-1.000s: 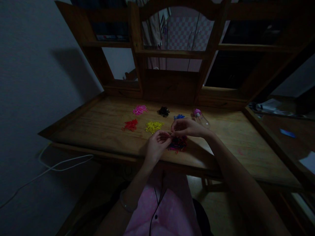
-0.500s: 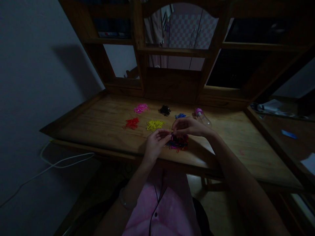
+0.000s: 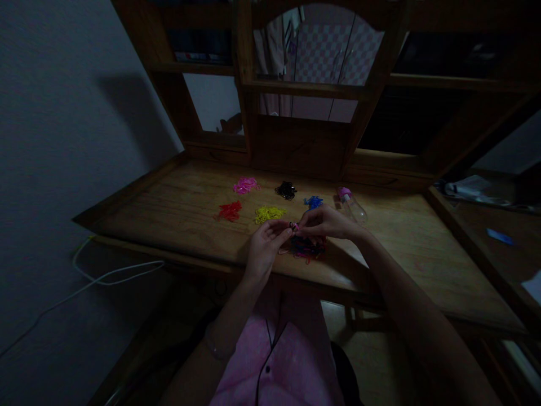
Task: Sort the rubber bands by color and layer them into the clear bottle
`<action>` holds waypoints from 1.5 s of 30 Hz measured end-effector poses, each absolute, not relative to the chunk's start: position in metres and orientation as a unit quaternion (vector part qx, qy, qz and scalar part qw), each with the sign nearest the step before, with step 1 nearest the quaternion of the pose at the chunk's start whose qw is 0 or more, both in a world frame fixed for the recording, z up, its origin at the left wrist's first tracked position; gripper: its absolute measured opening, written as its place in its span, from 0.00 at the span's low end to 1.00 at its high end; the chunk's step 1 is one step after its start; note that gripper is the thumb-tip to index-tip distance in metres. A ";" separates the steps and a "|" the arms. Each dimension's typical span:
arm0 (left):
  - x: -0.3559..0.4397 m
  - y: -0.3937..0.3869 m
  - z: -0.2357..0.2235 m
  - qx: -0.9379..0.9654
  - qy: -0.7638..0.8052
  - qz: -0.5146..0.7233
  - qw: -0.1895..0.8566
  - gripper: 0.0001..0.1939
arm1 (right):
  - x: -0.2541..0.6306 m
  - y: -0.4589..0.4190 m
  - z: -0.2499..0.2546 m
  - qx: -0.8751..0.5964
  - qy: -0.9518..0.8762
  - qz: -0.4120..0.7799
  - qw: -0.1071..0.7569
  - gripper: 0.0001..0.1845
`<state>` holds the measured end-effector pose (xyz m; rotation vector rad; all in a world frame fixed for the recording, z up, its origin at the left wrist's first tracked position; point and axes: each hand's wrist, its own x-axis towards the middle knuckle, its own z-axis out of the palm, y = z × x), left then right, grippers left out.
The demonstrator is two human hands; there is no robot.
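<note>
My left hand and my right hand meet over the front of the wooden desk, fingertips pinched close together. Between them are small thin loops that look like paper clips, a black one at the left fingertips and a pink one at the right. The exact grip is too small to make out. Just below my right hand lies a mixed-colour pile of paper clips, partly covered by it. Sorted heaps lie beyond: yellow, red, pink, black and blue.
A clear bottle with a pink cap lies behind my right hand. Wooden shelving rises along the back of the desk. A white cable hangs at the left, by the wall. The room is dim.
The view has shifted slightly. My right hand has turned and lowered a little, so the blue heap shows more fully. The pink and black loops between my fingertips are now easier to see.
</note>
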<state>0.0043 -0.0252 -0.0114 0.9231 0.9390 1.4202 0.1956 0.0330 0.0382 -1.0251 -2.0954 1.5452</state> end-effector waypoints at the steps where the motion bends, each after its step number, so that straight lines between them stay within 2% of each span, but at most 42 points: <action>1: 0.004 -0.025 -0.011 0.387 0.398 0.606 0.570 0.19 | 0.197 0.034 0.039 -0.362 -0.740 0.540 0.174 0.19; 8: 0.005 -0.027 -0.015 0.398 0.398 0.614 0.554 0.17 | 0.208 0.037 0.052 -0.417 -0.704 0.488 0.304 0.18; 12: -0.003 -0.002 -0.002 0.456 0.394 0.601 0.525 0.14 | 0.211 0.038 0.056 -0.451 -0.694 0.445 0.342 0.18; 18: -0.016 0.097 0.032 0.641 0.430 0.533 0.347 0.06 | 0.213 0.042 0.052 -0.470 -0.689 0.411 0.368 0.18; 21: -0.015 0.135 0.031 0.699 0.475 0.464 0.265 0.05 | 0.215 0.044 0.049 -0.470 -0.690 0.402 0.377 0.21; 23: -0.013 0.146 0.027 0.711 0.484 0.446 0.249 0.05 | 0.217 0.045 0.047 -0.474 -0.688 0.401 0.376 0.22; 29: -0.007 0.127 0.027 0.722 0.456 0.450 0.262 0.04 | 0.216 0.049 0.043 -0.467 -0.681 0.420 0.377 0.23; 35: 0.008 0.070 0.040 0.718 0.323 0.440 0.432 0.15 | 0.212 0.048 0.041 -0.433 -0.701 0.430 0.369 0.24; 40: 0.013 0.048 0.044 0.730 0.338 0.478 0.354 0.09 | 0.213 0.050 0.038 -0.417 -0.713 0.450 0.340 0.23; 45: -0.016 0.040 0.042 0.684 0.390 0.502 0.359 0.08 | 0.215 0.052 0.036 -0.428 -0.705 0.450 0.343 0.22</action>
